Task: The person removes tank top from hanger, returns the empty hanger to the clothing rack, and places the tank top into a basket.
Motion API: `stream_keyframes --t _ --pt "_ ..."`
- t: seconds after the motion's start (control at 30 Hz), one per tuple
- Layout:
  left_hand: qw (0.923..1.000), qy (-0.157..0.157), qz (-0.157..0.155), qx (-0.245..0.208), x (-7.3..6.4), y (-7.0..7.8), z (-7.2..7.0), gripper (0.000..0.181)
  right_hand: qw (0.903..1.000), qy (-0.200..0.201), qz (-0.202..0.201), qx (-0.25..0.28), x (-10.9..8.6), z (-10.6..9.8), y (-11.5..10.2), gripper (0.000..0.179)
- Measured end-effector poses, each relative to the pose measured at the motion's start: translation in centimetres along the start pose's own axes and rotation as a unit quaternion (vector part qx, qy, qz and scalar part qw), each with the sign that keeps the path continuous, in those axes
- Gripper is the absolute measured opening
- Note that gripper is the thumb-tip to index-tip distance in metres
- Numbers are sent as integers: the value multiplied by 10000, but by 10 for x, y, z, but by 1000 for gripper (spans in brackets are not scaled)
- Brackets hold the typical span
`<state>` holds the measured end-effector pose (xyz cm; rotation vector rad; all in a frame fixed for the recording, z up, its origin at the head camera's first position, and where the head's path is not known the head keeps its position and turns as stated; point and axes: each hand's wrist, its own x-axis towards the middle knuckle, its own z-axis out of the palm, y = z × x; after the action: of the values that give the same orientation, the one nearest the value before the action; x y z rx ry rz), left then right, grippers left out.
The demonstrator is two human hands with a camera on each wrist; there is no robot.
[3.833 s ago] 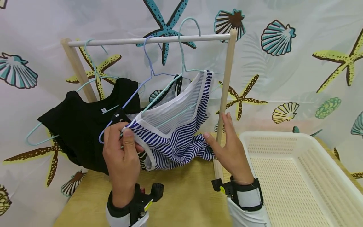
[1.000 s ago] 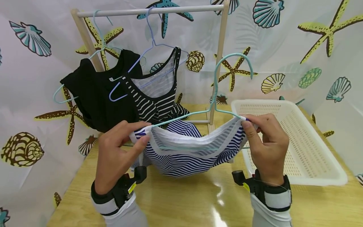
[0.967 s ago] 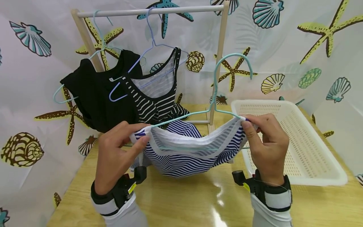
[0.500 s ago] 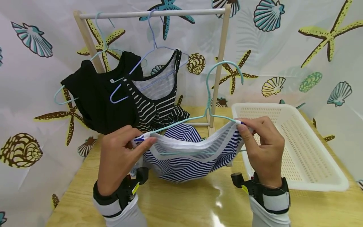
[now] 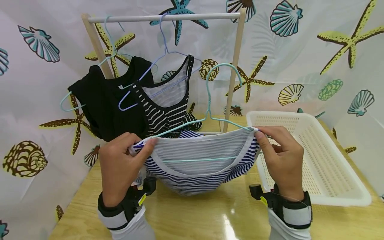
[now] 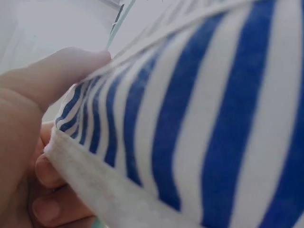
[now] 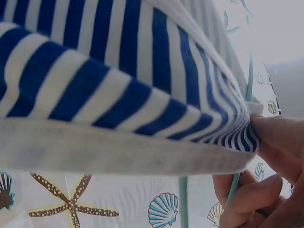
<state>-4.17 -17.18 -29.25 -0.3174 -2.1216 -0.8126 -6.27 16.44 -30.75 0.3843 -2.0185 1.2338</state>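
Observation:
A blue-and-white striped top (image 5: 192,166) hangs on a teal wire hanger (image 5: 210,110), held level over the wooden table. My left hand (image 5: 120,163) pinches the top's left shoulder and the hanger end. My right hand (image 5: 279,156) pinches the right shoulder and the other hanger end. In the left wrist view the striped fabric (image 6: 190,123) fills the frame, with my thumb (image 6: 52,76) on it. In the right wrist view the striped hem (image 7: 118,118) lies above my fingers (image 7: 266,161), which curl round the teal hanger wire (image 7: 237,185).
A small wooden rack (image 5: 234,63) with a white rail (image 5: 162,17) stands behind. A black top (image 5: 105,100) on a teal hanger and a black-and-white striped top (image 5: 162,110) on a lilac hanger hang from it. A white plastic basket (image 5: 312,153) sits at the right.
Both hands have drawn the striped top on its hanger slightly left and pulled the neckline flatter. The hanger hook has shifted left. Earlier, the top hung on the rack.

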Motion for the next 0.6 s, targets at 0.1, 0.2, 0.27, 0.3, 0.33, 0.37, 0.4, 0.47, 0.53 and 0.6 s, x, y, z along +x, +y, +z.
stream_keyframes --t 0.1,0.2,0.27,0.3,0.33,0.37,0.4,0.47,0.53,0.6 --pt "9997 171 -108 -170 -1 -1 -1 26 9998 69 115 -120 0 -4 1 18" --pt "9994 226 -140 -238 -1 -1 -1 26 9996 74 185 -197 -1 -7 1 19" --pt "9992 232 -154 -270 -1 -1 -2 26 9995 118 186 -243 0 -9 2 18" --pt "9992 246 -148 -295 -1 -1 -2 25 9994 145 184 -272 0 -10 3 18" --pt "9990 266 -145 -318 0 -1 -3 25 9992 178 172 -321 1 -10 3 17" --pt "9988 303 -145 -346 0 -1 -3 24 9990 216 168 -354 2 -11 4 16" --pt "9987 332 -143 -368 1 -1 -4 23 9988 251 168 -392 3 -12 4 15" --pt "9987 338 -140 -368 1 -1 -5 22 9983 275 190 -477 4 -14 5 13" --pt "9985 374 -143 -377 0 -1 -5 20 9983 207 224 -504 3 -15 5 13" --pt "9981 446 -144 -389 -1 -1 -5 19 9982 180 282 -491 2 -14 6 16"
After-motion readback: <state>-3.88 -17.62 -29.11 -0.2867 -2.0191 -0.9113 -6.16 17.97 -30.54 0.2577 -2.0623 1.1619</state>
